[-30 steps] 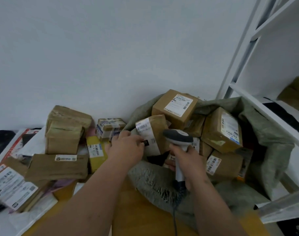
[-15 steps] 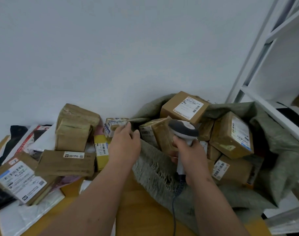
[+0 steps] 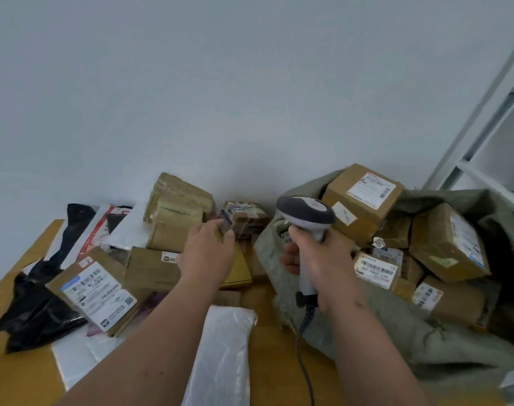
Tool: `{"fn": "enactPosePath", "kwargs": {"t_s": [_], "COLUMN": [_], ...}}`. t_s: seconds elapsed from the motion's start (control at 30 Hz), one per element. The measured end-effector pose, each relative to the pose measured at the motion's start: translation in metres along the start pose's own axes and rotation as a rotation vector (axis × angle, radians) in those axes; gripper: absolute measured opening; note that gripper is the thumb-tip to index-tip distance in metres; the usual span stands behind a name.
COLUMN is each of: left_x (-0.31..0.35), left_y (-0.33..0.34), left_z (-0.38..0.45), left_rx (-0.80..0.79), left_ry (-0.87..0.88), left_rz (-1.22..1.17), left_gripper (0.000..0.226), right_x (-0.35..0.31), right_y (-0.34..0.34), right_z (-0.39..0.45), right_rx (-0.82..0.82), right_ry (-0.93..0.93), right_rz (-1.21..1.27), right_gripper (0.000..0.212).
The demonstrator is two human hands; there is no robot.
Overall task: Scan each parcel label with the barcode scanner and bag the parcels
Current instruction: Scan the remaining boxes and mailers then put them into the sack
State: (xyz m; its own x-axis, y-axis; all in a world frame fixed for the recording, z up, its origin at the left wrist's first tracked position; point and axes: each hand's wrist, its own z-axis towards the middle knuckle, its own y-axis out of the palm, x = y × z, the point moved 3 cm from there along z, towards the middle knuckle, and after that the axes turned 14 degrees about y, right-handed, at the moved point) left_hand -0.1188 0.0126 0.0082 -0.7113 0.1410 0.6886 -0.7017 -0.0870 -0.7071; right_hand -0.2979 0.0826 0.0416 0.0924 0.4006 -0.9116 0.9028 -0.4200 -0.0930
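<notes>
The small taped parcel (image 3: 244,219) sits at the back of the surface (image 3: 279,341), near the wall, between the stack of brown boxes (image 3: 178,212) and the mouth of the grey-green sack (image 3: 425,341). The left hand (image 3: 208,253) reaches to it: the fingers (image 3: 228,237) are stretched forward and only lightly bent, their tips at the parcel's near face, thumb side toward the stack. Whether they have closed round it I cannot tell; it looks more like first contact than a hold.

The right hand (image 3: 317,259) grips the barcode scanner (image 3: 305,230) by its handle, all fingers wrapped round, the grey head raised and pointing toward the sack's edge, its cord (image 3: 307,373) trailing down toward the near edge.

The sack lies open on the right, already packed with labelled cartons (image 3: 364,197). To the left, unbagged parcels remain: a flat box with a large white label (image 3: 99,291), a brown flat parcel (image 3: 153,269), black and white poly mailers (image 3: 36,312), and a white mailer (image 3: 223,356) near the forearms.

The step in hand appears to be fetching the next parcel. Next, the left hand likely needs to close on it, lift it free, and turn its label toward the scanner head before dropping it into the sack.
</notes>
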Motion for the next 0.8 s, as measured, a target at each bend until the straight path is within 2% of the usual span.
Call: {"fn": "enactPosePath", "kwargs": {"t_s": [0.27,0.47,0.63,0.8], "left_x": [-0.102,-0.165,-0.180,-0.174], "left_y": [-0.066,-0.079,-0.073,-0.063], "left_z": [-0.004,-0.013,-0.010,0.014], "left_rx": [-0.088,-0.209,-0.256,-0.226], "left_ry": [-0.146,-0.189,-0.211,-0.207], "left_rz": [0.151,0.208,0.205,0.159], "left_gripper": [0.046,0.056,0.058,0.063], "right_x": [0.042,0.083,0.097,0.095], "right_y": [0.110,0.163,0.178,0.179], "right_z": [-0.012,-0.017,-0.008,0.017], "right_rx": [-0.091,-0.099,-0.083,-0.078], "right_ry": [0.158,0.240,0.269,0.298], "right_rz": [-0.039,-0.070,-0.125,-0.080], "right_gripper": [0.018,0.010,0.009,0.009]}}
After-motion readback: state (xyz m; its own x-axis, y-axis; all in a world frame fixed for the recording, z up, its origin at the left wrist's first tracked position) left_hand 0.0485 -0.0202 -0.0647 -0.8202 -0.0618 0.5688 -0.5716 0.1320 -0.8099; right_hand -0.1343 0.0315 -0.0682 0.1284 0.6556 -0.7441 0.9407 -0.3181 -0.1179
